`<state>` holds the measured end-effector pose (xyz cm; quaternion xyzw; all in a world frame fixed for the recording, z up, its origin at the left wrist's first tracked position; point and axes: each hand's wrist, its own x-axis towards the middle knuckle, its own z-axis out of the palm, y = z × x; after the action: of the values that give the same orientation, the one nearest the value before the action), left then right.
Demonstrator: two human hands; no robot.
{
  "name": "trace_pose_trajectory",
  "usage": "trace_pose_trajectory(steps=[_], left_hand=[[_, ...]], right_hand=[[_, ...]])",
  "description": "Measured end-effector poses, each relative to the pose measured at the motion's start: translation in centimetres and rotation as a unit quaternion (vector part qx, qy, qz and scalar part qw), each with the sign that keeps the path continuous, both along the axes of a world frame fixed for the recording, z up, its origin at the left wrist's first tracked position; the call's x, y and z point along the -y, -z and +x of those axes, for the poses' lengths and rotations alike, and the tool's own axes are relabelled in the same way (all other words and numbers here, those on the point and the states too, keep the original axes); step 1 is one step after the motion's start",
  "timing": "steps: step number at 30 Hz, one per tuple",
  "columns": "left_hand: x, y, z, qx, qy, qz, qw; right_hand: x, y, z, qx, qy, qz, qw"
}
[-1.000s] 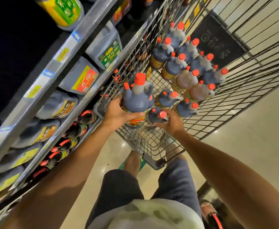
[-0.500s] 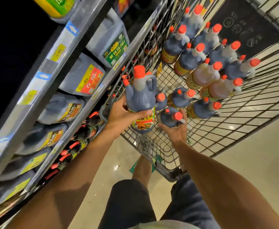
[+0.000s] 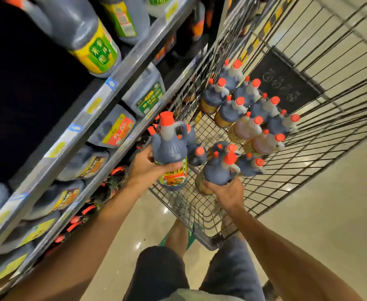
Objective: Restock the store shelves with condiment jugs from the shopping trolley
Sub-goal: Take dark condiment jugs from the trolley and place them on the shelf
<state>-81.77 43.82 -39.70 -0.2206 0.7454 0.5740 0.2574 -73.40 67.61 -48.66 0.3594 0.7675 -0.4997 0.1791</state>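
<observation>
I see a dark plastic jug with a bright orange-red cap [image 3: 169, 148], its label [image 3: 175, 177] green and yellow with red; two amber-brown jugs [image 3: 246, 129] among the dark ones; a silver-grey wire trolley [image 3: 286, 170]; a black placard with white circles [image 3: 284, 82]; a glossy beige floor [image 3: 330, 213].

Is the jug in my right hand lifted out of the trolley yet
Partly. The right hand grips the dark jug raised above the trolley floor, but it is not clear of the basket yet.
</observation>
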Motion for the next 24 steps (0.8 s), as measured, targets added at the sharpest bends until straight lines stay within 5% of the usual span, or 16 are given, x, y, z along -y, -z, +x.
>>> trace_pose_trajectory(steps=[13, 24], left_hand=[[-1.5, -14.4, 1.4, -0.081, -0.068, 0.048, 0.993], [-3.4, -24.7, 10.0, -0.173, -0.221, 0.004, 0.96]], right_hand=[[-5.0, -22.0, -4.2, -0.137, -0.184, 0.008, 0.973], [-7.0, -31.2, -7.3, -0.246, -0.416, -0.006, 0.876]])
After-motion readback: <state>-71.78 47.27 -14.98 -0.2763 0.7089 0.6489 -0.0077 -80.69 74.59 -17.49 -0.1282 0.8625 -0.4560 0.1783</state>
